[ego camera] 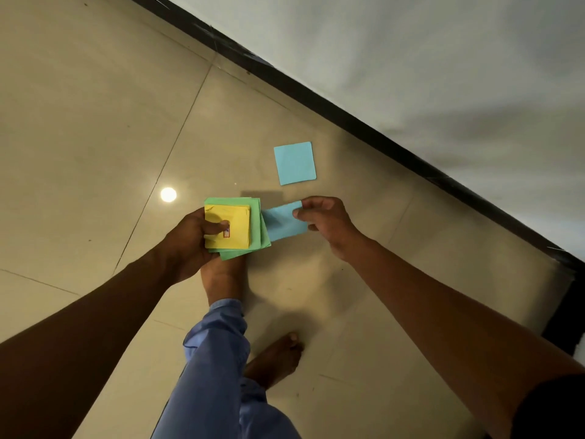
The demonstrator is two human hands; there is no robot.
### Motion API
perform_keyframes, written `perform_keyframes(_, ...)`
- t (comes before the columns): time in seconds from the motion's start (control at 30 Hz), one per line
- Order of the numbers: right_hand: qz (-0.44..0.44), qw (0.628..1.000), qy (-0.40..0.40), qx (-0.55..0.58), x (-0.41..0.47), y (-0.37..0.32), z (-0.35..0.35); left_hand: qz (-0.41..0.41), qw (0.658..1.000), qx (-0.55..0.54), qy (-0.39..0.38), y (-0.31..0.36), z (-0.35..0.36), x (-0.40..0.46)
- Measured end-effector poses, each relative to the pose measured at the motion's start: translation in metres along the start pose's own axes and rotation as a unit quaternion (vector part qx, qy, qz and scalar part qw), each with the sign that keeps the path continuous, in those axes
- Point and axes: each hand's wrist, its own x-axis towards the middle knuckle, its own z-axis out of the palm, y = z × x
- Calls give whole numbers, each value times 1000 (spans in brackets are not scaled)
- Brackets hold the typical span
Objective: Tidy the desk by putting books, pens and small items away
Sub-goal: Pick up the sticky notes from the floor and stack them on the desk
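1. Left hand (190, 239) grips a stack of paper squares (235, 229): thumb curled across the top sheet, other fingers hidden underneath.
2. Stack = yellow squares (229, 221) on top, green squares (258, 228) below, sticking out past the yellow on the far side, the right side and at the near corner.
3. Small red-and-blue mark (226, 232) on the yellow top sheet, right at the left thumb tip.
4. Right hand (326, 223) pinches a light blue paper square (283, 223) by its far right corner, thumb on top, forefinger tip at the edge; other fingers curled, hold nothing that I can see.
5. That blue square sits just beside the stack, to the right of the left thumb. Its left edge is at the green edge; can't tell if touching or tucked under.
6. Second light blue square (294, 163) lies flat on the floor (95, 122), beyond the right fingertips, apart from both hands.
7. Floor is beige glossy tile w/ thin joint lines; round lamp glare (168, 194) beyond the left hand's knuckles.
8. Below the stack, under the left hand, a bare foot (221, 277) w/ blue trouser leg (218, 359). Other bare foot (275, 359) nearer the camera, between the two forearms.
9. Dark skirting strip (348, 122) runs diagonally past the right hand, pale wall (443, 74) behind it.
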Motion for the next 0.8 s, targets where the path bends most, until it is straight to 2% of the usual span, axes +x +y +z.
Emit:
perform_keyframes(0.17,-28,998,-44,40,-3,1,17,-1,999,-20,-26,-4,3,0)
perform_keyframes(0.47,17,997,-57,52,-7,1,39,-20,998,-41,-39,-21,-3,1)
perform_keyframes(0.8,70,986,-152,23,-11,-2,62,-33,999,-16,-27,-26,-17,11)
